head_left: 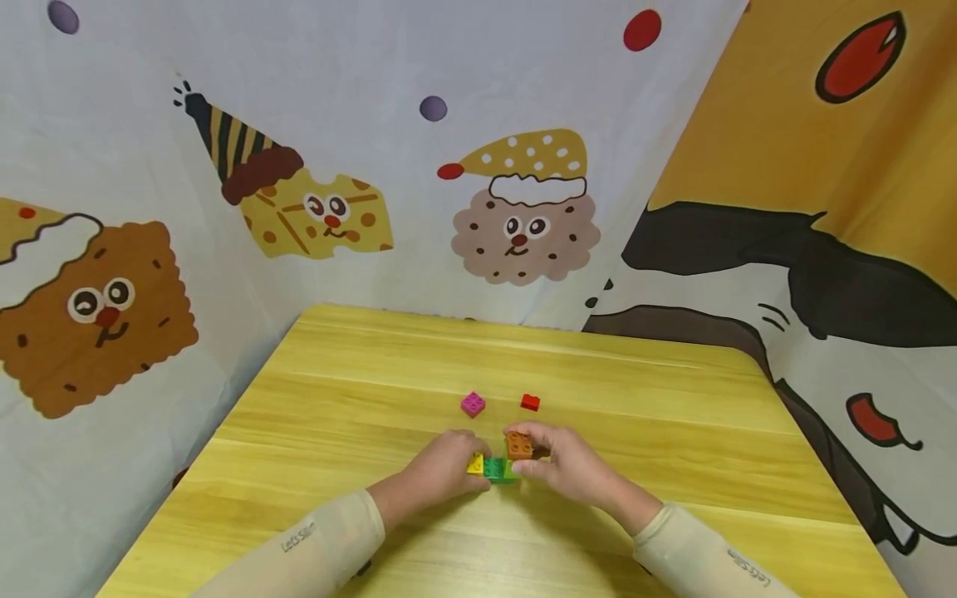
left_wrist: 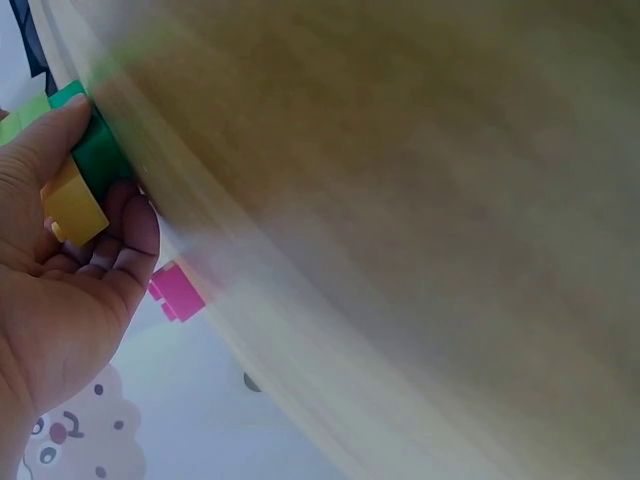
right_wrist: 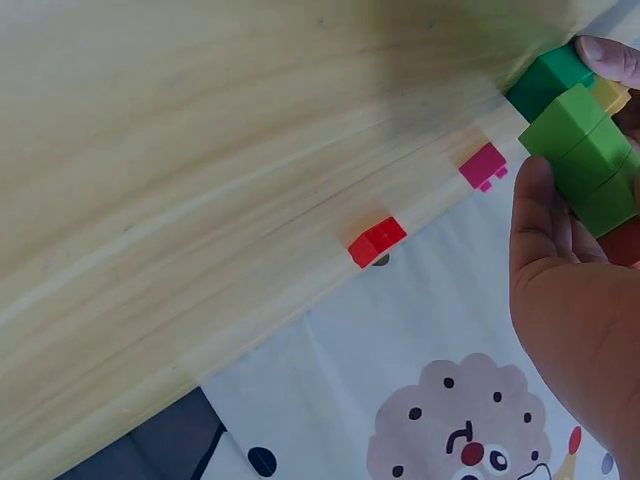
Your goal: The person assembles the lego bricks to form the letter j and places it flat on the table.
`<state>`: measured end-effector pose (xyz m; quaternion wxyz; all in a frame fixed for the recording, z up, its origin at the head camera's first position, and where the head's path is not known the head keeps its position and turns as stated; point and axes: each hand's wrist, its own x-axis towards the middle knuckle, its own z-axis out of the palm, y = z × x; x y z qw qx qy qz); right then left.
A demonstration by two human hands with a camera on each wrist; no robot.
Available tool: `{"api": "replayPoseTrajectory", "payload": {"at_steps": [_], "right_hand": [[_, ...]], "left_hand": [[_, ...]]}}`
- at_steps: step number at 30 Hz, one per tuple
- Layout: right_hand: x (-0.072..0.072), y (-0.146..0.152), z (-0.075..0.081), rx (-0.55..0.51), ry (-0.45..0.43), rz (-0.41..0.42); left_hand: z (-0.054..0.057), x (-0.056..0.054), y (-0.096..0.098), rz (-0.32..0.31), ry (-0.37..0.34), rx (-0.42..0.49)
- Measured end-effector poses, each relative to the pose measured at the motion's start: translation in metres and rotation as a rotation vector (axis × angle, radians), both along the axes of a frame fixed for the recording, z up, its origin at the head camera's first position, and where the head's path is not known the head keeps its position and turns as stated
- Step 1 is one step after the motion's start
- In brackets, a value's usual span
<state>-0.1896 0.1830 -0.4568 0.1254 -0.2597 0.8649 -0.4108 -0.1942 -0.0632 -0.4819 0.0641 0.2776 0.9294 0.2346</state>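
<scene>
Toy building bricks stand joined together between the two hands on the table [head_left: 359,365]. My left hand [head_left: 444,469] grips the left part of the build, thumb and fingers around a yellow brick [head_left: 476,463] and a dark green brick [head_left: 493,468]. Light green bricks [right_wrist: 578,130] rise in a stack on the right of the dark green one. At the top of that stack is an orange brick [head_left: 519,446], studs showing. My right hand [head_left: 568,465] holds the orange brick between thumb and fingers, and its fingertips reach alongside the light green bricks in the right wrist view.
Beyond the hands lie a loose magenta brick [head_left: 473,404] and, to its right, a smaller red brick [head_left: 530,402]. A cartoon-printed cloth [head_left: 419,274] hangs behind the table's far edge and along its sides.
</scene>
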Motion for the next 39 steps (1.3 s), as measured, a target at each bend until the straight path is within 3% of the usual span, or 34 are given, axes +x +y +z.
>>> {"api": "replayPoseTrajectory", "payload": {"at_steps": [10, 23, 29, 34, 39], "right_hand": [[0.003, -0.002, -0.002, 0.011, 0.047, -0.024], [0.002, -0.001, -0.011, 0.015, -0.025, -0.055], [0.000, 0.008, -0.011, 0.106, 0.003, 0.017], [-0.011, 0.022, -0.011, 0.237, 0.130, 0.069], [-0.033, 0.027, -0.015, 0.225, 0.139, 0.073]], "left_hand": [[0.002, 0.001, 0.002, 0.008, -0.009, 0.021], [0.002, 0.001, 0.003, 0.000, -0.001, 0.009], [0.001, 0.001, 0.003, -0.002, 0.002, 0.001], [0.001, 0.001, 0.003, -0.001, -0.005, -0.010], [0.000, 0.001, 0.001, -0.002, -0.010, -0.009]]}}
